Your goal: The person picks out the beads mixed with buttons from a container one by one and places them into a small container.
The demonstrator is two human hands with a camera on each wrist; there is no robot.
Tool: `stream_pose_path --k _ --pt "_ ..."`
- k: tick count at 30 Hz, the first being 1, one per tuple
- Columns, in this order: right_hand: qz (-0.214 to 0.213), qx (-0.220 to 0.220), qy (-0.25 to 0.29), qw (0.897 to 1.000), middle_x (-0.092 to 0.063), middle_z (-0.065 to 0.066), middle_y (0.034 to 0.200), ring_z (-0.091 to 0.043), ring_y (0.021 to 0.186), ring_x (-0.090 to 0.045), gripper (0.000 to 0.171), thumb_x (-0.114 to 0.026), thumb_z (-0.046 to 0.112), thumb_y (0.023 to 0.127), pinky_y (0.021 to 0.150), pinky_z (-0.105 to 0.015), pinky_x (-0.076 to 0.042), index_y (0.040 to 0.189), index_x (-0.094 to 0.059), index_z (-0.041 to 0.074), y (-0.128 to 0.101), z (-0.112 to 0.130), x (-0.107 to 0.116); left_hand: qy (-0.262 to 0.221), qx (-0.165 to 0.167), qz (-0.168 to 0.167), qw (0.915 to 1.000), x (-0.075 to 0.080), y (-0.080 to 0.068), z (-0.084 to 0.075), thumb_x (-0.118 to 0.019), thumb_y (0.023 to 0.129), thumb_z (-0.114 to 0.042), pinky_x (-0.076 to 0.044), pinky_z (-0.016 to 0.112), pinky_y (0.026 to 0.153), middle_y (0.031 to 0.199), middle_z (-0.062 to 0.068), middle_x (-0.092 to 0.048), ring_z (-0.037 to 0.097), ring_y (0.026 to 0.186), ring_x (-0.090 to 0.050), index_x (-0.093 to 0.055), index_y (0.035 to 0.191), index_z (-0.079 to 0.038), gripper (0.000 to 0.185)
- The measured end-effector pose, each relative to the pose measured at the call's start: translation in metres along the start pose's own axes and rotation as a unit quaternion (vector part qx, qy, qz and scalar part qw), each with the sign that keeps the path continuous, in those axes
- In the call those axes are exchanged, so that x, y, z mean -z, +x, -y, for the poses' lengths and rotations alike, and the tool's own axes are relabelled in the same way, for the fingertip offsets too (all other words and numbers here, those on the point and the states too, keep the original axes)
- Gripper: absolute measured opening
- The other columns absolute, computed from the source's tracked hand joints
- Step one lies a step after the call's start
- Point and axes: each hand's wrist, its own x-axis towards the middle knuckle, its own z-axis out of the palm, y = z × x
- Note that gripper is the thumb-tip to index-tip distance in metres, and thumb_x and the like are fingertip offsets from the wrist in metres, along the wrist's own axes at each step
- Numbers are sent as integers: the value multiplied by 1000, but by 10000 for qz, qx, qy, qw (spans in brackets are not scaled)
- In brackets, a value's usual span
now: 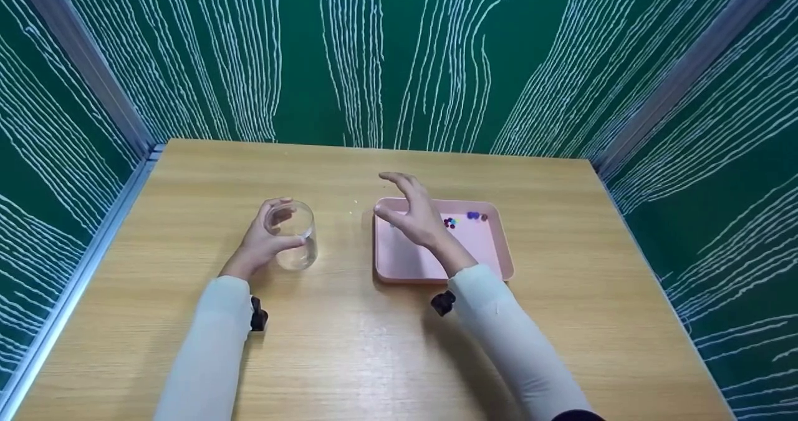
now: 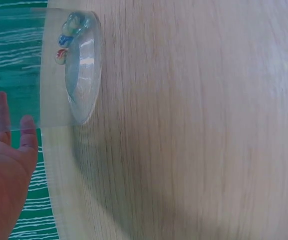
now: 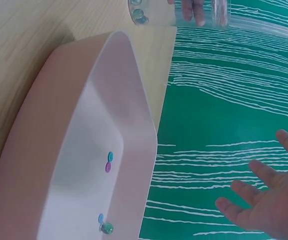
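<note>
The person is wrapping the left hand (image 1: 265, 240) around a clear glass (image 1: 294, 235) standing upright on the wooden table (image 1: 349, 346), fingers curled round its wall. Three small beads (image 2: 66, 37) are already lying at the bottom of the glass. The right hand (image 1: 414, 212) is hovering above the near-left part of the pink tray (image 1: 506, 249), fingers spread and loose, pinching nothing that I can see. More beads (image 1: 450, 222) are sitting toward the tray's far side, so by my reckoning the moving is only partly done, with several still left to carry across.
</note>
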Motion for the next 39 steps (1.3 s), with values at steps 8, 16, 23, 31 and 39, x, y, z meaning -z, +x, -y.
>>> stream_pose_path --k 8,16,23,31,39 --pt "-86 31 11 10000 -41 1 148 -24 138 -35 66 -60 61 83 111 -61 -29 140 -47 32 -1 -8 9 -86 -30 97 9999 -1 -1 0 -74 76 1 -12 56 118 148 20 -35 37 141 -27 -28 145 -7 83" --pt "-213 -189 -81 9996 -38 0 150 -27 140 -32 68 -62 60 82 111 -63 -27 142 -45 32 -4 -18 20 -64 -74 40 9999 0 2 5 -75 75 3 -13 58 118 148 24 -36 39 141 -27 -28 144 -5 84" --pt "-281 -363 -281 9986 -36 -2 152 -30 141 -30 67 -64 57 81 110 -66 -27 141 -44 35 -8 -26 29 111 -67 -83 9999 3 11 23 -77 75 -1 -15 55 119 146 14 -40 31 140 -31 -30 144 -13 84" --pt "-410 -434 -633 9962 -37 -5 152 -33 140 -33 66 -65 55 81 109 -66 -28 141 -44 35 -12 -39 38 213 -72 -119 9997 2 11 25 -79 75 -4 -17 56 118 146 11 -41 30 139 -33 -30 144 -16 85" --pt "-525 -483 -666 9952 -41 -6 148 -33 137 -35 68 -66 56 81 108 -64 -30 140 -47 31 -13 -52 50 94 -108 -10 9999 3 10 21 -76 76 0 -13 58 118 148 17 -37 33 141 -29 -26 145 -9 85"
